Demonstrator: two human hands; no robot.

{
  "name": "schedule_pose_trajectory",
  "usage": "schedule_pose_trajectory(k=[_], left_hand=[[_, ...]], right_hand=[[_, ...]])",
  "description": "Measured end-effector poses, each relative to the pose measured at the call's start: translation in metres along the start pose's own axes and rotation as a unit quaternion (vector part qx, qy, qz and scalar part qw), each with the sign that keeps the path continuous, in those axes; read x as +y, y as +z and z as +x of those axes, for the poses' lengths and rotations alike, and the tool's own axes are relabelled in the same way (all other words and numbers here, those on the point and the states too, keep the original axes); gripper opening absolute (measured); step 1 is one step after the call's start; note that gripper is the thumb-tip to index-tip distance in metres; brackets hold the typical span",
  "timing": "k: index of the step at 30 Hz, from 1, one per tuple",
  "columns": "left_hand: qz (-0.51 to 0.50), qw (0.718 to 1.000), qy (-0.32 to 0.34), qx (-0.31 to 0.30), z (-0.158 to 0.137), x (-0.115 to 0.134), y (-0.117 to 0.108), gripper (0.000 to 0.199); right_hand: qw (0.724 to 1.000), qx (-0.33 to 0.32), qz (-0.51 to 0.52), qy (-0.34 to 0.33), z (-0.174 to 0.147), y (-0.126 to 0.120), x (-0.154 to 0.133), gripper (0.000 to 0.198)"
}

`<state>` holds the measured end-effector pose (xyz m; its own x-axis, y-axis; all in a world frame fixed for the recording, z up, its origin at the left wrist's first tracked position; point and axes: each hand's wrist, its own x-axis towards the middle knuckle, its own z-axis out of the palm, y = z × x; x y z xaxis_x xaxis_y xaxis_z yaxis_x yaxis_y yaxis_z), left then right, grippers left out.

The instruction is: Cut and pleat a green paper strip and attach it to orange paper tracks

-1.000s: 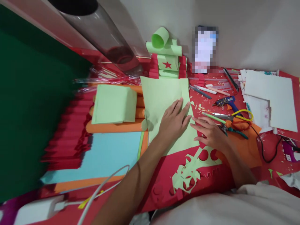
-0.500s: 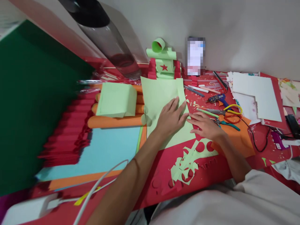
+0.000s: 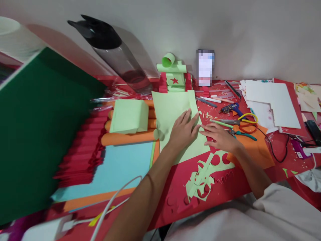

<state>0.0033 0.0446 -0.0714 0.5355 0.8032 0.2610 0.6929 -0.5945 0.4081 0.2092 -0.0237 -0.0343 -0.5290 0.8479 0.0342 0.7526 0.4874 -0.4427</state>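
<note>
A large sheet of light green paper [image 3: 173, 103] lies on the red tabletop, with a narrow strip folded over along its right side. My left hand [image 3: 183, 130] rests flat on that sheet, fingers spread toward the fold. At the sheet's right edge my right hand [image 3: 220, 136] lies with its fingers stretched out, the tips touching the paper. Both hands hold nothing. Behind the sheet stands a paper model [image 3: 175, 80] in green and red with a red star. Green paper offcuts [image 3: 200, 179] with round holes lie nearer to me.
Scissors [image 3: 247, 117], a blue glue gun [image 3: 230, 107], teal-handled pliers [image 3: 245, 135] and pens lie right. A green paper box [image 3: 129, 116] sits on orange paper rolls [image 3: 129, 137] at left, near pleated red paper [image 3: 82, 150]. A bottle [image 3: 117, 53] and phone [image 3: 205, 68] stand behind.
The view has tilted up slightly, so everything sits a little lower in the picture. Both hands keep practically the same place on the green sheet.
</note>
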Motion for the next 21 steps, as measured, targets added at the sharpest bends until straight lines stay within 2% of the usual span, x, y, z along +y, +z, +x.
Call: schedule_pose_trajectory(k=[11, 18, 21], left_hand=[[0.001, 1.000, -0.006, -0.005, -0.0007, 0.0021, -0.0027, 0.052], [0.004, 0.999, 0.012, -0.038, -0.0017, 0.0023, -0.0075, 0.053], [-0.011, 0.999, 0.021, -0.026, -0.0017, 0.0020, -0.0069, 0.052]], right_hand=[[1.000, -0.010, -0.003, 0.009, 0.0012, 0.0045, 0.0017, 0.055], [1.000, -0.003, -0.012, 0.007, 0.0010, 0.0077, 0.0032, 0.053], [1.000, 0.001, -0.018, 0.007, 0.0006, 0.0081, 0.0029, 0.051]])
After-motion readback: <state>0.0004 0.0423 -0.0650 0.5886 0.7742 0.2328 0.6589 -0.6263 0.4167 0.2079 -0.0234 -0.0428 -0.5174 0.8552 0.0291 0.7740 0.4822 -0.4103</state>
